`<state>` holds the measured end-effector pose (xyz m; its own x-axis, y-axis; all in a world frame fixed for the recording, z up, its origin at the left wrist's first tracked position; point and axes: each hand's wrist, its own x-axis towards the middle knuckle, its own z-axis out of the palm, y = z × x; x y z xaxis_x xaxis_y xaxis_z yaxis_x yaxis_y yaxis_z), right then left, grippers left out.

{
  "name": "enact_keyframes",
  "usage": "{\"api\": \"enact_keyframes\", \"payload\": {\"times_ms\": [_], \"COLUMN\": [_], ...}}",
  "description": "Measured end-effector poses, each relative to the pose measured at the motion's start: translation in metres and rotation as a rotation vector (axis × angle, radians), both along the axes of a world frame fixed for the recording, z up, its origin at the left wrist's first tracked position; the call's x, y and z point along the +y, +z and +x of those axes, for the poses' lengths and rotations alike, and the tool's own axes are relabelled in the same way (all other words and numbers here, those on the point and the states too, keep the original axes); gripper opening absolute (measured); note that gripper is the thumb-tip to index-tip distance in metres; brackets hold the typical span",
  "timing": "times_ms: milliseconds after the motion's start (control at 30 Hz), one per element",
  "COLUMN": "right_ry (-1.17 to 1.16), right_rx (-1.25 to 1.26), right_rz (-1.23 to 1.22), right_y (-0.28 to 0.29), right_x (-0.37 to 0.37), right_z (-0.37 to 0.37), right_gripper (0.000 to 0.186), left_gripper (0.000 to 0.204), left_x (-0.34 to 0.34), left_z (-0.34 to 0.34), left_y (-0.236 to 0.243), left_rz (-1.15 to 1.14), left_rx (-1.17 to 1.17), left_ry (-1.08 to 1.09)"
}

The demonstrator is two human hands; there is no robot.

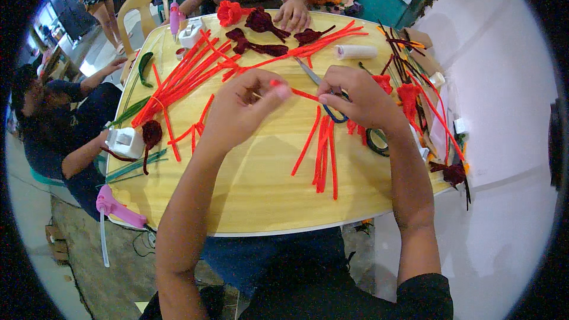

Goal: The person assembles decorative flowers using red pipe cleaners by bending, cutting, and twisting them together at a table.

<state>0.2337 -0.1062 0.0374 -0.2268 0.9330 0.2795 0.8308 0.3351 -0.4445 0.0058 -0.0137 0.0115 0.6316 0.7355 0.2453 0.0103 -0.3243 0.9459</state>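
Note:
Between my hands stretches a short red pipe cleaner (pixel 305 93), above the middle of the table. My left hand (pixel 252 104) pinches one end, where a bit of red shows at the thumb and fingertips. The other end is in the closed fingers of my right hand (pixel 358 98). Scissors (pixel 309 73) with dark blue handles show behind my right hand, partly covered by it. Just below it, several loose red pipe cleaners (pixel 323 157) lie on the yellow table (pixel 255 195). More bent red pieces (pixel 195 133) lie left of my left forearm.
A large red pipe-cleaner bundle (pixel 184 80) lies left. Dark red flowers (pixel 261 21) sit at the far side near a person's hand (pixel 293 15). Pink glue guns (pixel 121 207) stand at the left edge and far left. Another person sits left. Stems and flowers crowd the right edge.

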Motion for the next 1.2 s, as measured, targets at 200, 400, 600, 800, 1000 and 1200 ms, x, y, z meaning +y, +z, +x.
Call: {"api": "enact_keyframes", "payload": {"times_ms": [200, 400, 600, 800, 1000, 1200], "right_ry": [0.090, 0.137, 0.057, 0.042, -0.008, -0.197], "right_rx": [-0.060, -0.157, -0.189, 0.017, -0.266, -0.263], "right_rz": [-0.108, -0.172, -0.085, -0.024, 0.209, 0.469], "right_y": [-0.016, -0.034, -0.037, -0.009, 0.003, 0.030], "right_x": [-0.005, 0.002, 0.002, -0.003, -0.016, -0.073], "right_z": [0.021, -0.006, -0.011, 0.002, -0.001, 0.009], "right_gripper": [0.013, 0.011, 0.012, 0.014, 0.018, 0.012], "left_gripper": [0.034, 0.020, 0.016, 0.020, 0.023, 0.021], "left_x": [0.037, 0.046, -0.005, -0.022, -0.037, -0.037], "left_z": [-0.015, -0.012, -0.013, -0.007, 0.019, 0.018], "left_y": [-0.007, -0.030, 0.025, 0.036, 0.000, -0.016], "left_rz": [1.170, 0.804, 0.818, 0.935, 0.355, 0.194], "left_rx": [0.470, 0.574, 0.800, 0.429, 0.435, 0.419], "left_ry": [0.572, 0.370, 0.481, 0.471, -0.131, -0.104]}}
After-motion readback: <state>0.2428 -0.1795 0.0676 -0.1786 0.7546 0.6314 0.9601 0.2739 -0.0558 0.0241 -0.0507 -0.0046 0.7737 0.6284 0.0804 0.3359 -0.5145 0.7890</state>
